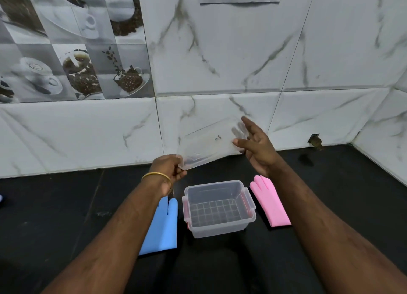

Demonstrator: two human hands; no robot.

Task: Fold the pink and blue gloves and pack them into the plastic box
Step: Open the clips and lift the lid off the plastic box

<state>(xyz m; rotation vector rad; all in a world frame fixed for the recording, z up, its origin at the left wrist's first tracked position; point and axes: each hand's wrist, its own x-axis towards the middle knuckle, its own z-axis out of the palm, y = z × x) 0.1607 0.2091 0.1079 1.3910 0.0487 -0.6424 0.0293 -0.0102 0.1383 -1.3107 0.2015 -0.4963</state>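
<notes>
No legible text, label, brand, number or sign. A small dark mark on the clear lid (209, 143) cannot be read.

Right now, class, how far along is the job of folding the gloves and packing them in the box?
Done: the lid is off and the box stands open and empty. In hand: the left hand grips a lid corner, and the right hand is open at its other end. Left: the blue glove and pink glove lie flat and unfolded on either side of the box, so folding and packing remain.
</notes>
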